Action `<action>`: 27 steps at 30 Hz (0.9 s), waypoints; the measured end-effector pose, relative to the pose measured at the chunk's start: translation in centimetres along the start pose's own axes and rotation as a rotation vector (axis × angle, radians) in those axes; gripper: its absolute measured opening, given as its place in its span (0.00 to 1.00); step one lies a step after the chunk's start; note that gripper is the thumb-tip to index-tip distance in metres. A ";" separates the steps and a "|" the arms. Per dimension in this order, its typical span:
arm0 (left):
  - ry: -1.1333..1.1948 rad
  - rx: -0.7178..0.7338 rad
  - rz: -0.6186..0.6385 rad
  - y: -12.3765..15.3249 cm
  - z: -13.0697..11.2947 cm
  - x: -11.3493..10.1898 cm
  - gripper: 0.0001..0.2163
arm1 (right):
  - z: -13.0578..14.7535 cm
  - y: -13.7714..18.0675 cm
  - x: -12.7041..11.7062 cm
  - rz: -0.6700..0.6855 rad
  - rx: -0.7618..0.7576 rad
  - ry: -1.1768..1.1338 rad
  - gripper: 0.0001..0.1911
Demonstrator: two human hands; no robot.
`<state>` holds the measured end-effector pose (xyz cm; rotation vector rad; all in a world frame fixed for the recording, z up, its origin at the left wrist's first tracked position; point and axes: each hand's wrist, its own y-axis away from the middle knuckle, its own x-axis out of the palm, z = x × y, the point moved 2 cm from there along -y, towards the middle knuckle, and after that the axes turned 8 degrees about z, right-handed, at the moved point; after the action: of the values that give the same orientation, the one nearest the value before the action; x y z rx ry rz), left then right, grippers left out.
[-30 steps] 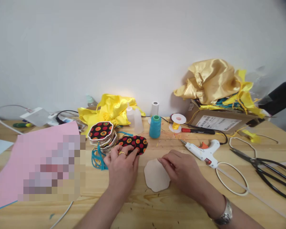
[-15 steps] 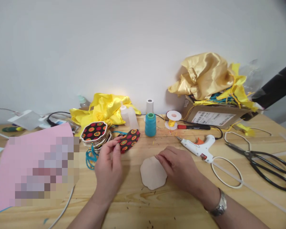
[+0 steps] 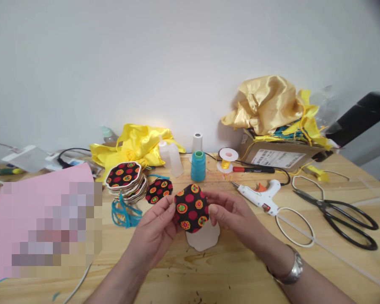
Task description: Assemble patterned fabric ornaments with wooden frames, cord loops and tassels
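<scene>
A dark patterned fabric piece (image 3: pixel 191 209) with red dots and bright flowers is held up between both hands. My left hand (image 3: pixel 160 232) pinches its left edge, and my right hand (image 3: pixel 232 215) has thumb and fingertips at its right edge. Under it on the table lies a pale scalloped board (image 3: pixel 204 241), partly covered from view. A second patterned piece (image 3: pixel 159 190) rests just beyond my left fingers. Left of that stands a stack of pale-rimmed patterned plaques (image 3: pixel 123 175), with turquoise cord (image 3: pixel 125 214) in front.
Behind the hands stand a turquoise thread cone (image 3: pixel 198 166), squeeze bottles (image 3: pixel 175 160) and a yellow spool (image 3: pixel 227 162). To the right lie a glue gun (image 3: pixel 259 195), an oval ring (image 3: pixel 296 245) and scissors (image 3: pixel 332 211). A cardboard box (image 3: pixel 275 156) overflows with fabric. Pink sheet (image 3: pixel 47 181) at left.
My left hand has brought a patterned fabric piece rightward over the pale board. My right hand has left the board and moved to the fabric's edge. Another patterned piece now shows by the stack.
</scene>
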<state>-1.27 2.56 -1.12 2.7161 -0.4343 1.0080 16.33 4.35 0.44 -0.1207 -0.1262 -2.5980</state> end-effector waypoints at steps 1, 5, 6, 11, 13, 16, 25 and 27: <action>-0.004 -0.019 0.009 0.1 0.1 0.1 0.06 | 0.0 -0.1 0.0 -0.018 0.028 -0.043 0.24; -0.026 -0.070 0.011 0.2 0.3 0.2 0.05 | -0.2 -0.2 -0.1 -0.147 0.081 -0.062 0.13; -0.030 -0.072 0.001 0.2 0.3 0.1 0.05 | -0.2 -0.2 -0.2 -0.170 0.082 -0.042 0.11; -0.045 -0.149 -0.062 0.0 0.3 -0.2 0.15 | 0.1 0.0 -0.4 -0.254 -0.019 0.075 0.07; -0.059 -0.247 -0.101 0.0 0.3 -0.3 0.20 | 0.2 0.2 -0.5 -0.270 -0.127 0.155 0.04; -0.038 -0.366 -0.112 0.2 0.2 -0.1 0.26 | 0.5 0.6 -0.5 -0.245 -0.341 0.335 0.04; -0.064 -0.142 -0.104 0.1 -0.3 -0.1 0.14 | 0.0 1.1 -0.5 0.037 -0.542 0.779 0.14; -0.098 -0.130 -0.126 0.0 -0.1 -0.3 0.16 | -0.1 0.9 -0.8 -0.008 -0.539 0.810 0.14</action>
<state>-1.57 2.68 -1.27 2.6462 -0.3276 0.7888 17.42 3.95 0.28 0.7293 0.8518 -2.4140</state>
